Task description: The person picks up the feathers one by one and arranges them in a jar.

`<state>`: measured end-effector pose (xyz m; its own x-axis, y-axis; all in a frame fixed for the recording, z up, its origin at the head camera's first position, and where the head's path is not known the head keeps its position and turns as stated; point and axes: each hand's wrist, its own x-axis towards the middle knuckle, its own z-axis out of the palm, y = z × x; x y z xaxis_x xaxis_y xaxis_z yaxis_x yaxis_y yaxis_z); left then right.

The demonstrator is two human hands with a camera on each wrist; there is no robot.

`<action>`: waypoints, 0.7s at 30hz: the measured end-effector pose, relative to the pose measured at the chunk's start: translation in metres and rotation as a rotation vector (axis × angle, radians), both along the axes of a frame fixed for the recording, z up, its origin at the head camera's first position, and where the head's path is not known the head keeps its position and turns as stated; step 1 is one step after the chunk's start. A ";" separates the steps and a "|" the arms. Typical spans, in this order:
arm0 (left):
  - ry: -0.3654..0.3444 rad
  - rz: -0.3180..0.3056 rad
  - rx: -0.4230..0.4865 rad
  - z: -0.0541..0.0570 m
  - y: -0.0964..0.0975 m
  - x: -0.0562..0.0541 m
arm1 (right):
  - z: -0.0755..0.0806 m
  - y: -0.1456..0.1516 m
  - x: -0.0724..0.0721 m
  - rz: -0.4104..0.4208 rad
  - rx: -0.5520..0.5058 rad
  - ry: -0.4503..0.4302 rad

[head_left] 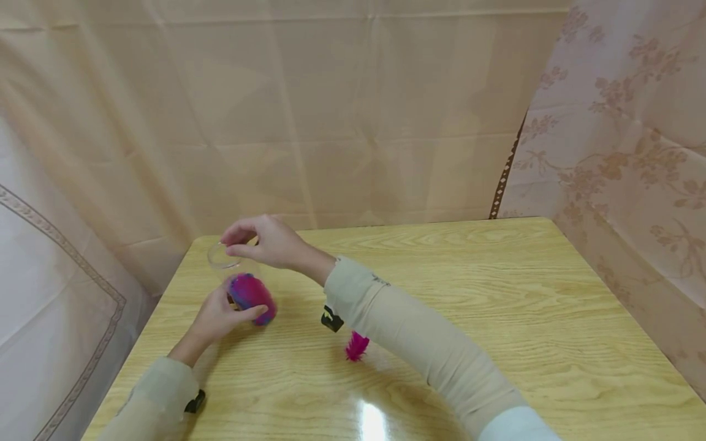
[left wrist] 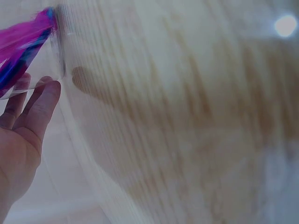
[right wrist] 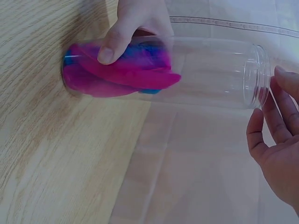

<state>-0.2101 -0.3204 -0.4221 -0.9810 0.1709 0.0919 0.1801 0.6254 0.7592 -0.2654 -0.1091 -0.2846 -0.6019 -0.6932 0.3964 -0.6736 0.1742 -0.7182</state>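
A tall clear jar stands tilted over the table's far left part, with pink and blue feathers bunched at its bottom end. My left hand grips the lower part of the jar, its thumb lying across the side over the feathers. At the jar's mouth is my right hand, its fingers loosely bent beside the rim and nothing visible between them. In the right wrist view the fingertips lie close against the rim; whether they press on it is unclear.
One pink feather lies on the wooden table, partly hidden by my right forearm. Beige curtains hang behind the table, with a patterned one on the right and a white cloth at the left.
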 end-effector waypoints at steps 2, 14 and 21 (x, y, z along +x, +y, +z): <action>-0.002 0.001 -0.001 0.001 0.000 0.000 | -0.001 0.001 0.000 0.001 -0.004 0.002; -0.015 0.001 -0.008 0.002 0.001 -0.001 | -0.005 0.006 -0.001 0.056 -0.028 0.011; -0.018 0.009 -0.010 0.001 0.001 -0.002 | -0.007 0.013 0.001 0.102 -0.047 -0.011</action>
